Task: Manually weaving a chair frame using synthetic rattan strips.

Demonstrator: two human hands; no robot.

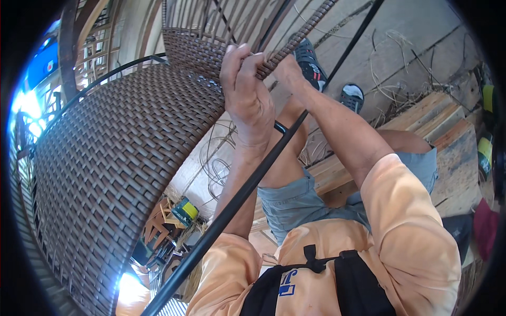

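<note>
A large piece of woven furniture (pixel 121 126), brown flat synthetic rattan over a frame, fills the left side. Its wrapped rail (pixel 300 39) runs up to the right from a corner of the weave. My left hand (pixel 247 97) is closed at that corner, its fingers curled over the edge where the rail meets the panel. Just right of it, my right hand (pixel 287 71) is up against the underside of the wrapped rail; its fingers are hidden behind the rail and my left hand. Loose unwoven strands (pixel 211 39) stand beyond the corner.
A bare dark metal bar (pixel 226 216) crosses diagonally in front of my body. Cut strands (pixel 395 63) litter the floor. Wooden planks (pixel 448 137) lie to the right. A green and yellow container (pixel 184 210) stands below the panel. My shoes (pixel 311 63) are beyond the rail.
</note>
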